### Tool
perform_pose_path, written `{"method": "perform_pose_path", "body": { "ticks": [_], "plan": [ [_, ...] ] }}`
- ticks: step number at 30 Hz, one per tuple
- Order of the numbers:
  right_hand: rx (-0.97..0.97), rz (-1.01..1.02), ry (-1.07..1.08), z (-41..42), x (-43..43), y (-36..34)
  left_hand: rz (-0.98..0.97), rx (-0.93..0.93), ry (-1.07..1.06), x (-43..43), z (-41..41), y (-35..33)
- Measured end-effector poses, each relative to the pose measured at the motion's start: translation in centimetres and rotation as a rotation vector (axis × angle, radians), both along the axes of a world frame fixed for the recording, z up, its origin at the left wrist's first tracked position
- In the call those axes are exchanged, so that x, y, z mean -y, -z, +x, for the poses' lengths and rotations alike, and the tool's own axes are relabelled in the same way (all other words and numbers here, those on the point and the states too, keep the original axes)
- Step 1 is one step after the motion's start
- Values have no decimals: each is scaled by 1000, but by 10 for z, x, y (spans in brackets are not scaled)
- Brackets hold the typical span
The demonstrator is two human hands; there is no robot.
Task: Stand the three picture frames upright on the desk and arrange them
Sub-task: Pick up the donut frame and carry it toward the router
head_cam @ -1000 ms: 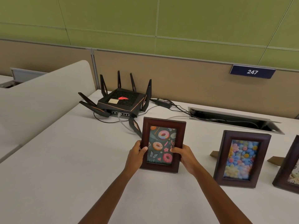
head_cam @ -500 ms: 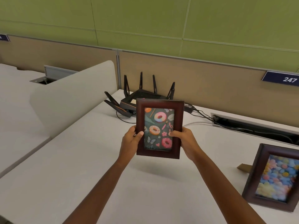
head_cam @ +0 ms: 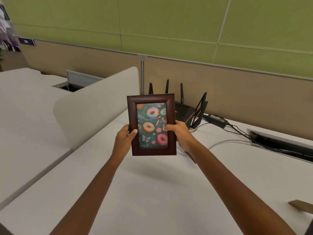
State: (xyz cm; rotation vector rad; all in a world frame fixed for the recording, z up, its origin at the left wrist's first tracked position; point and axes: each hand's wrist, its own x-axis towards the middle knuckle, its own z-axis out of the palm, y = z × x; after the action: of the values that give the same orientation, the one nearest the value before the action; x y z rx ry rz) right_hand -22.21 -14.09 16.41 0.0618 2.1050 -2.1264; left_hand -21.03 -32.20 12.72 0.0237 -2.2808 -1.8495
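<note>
Gripping the donut-print picture frame (head_cam: 151,125) by its 2 long sides, left hand (head_cam: 124,139) on the left edge, right hand (head_cam: 180,134) on the right edge, thumbs over the front moulding and the other fingers hidden behind. Both hands are closed on the frame; the 2-sided hold looks meant to keep it square and facing the person. Frame is upright in portrait, lifted clear of the table (head_cam: 152,192), with a soft shadow below on the bare top, so it is not resting on anything. A dark strip pokes out below the right wrist, probably the easel leg at the back, cannot confirm.

Outward: black router (head_cam: 188,111) with antennas sits far behind the frame, partly hidden by it, near the far partition wall (head_cam: 220,85). Its power brick (head_cam: 216,119) and cables run right to the open cable slot (head_cam: 279,145). A white divider panel (head_cam: 94,106) stands to the left, fencing off the next table.

Only 1 frame is in view; a tan corner at the near right edge (head_cam: 301,206) may be another frame's stand, too cropped to tell.

Judgement: frame is mid-carry and needs setting down on open table near-left of the router, with its leg out, away from the cables so it does not tip.
</note>
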Motion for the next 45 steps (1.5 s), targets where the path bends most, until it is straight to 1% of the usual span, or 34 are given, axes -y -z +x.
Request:
{"method": "perform_pose_path", "body": {
  "ticks": [10,18,23,31,38,42,45],
  "plan": [
    [126,-5,-89,-72,60,25,41,74,-97,54,-50,18],
    [184,-25,-109,-104,86,52,67,121,-163,74,-75,40],
    [193,-35,-122,-110,90,64,36,122,-171,77,-80,50],
    [206,18,-154,-120,92,81,19,121,-185,82,-87,64],
    [227,46,-164,-122,90,84,75,124,-220,75,-89,70],
    [185,52,-219,-108,86,79,52,104,-243,72,-81,74],
    [154,90,-214,-95,76,95,-2,86,-292,64,-66,81]
  ]
}}
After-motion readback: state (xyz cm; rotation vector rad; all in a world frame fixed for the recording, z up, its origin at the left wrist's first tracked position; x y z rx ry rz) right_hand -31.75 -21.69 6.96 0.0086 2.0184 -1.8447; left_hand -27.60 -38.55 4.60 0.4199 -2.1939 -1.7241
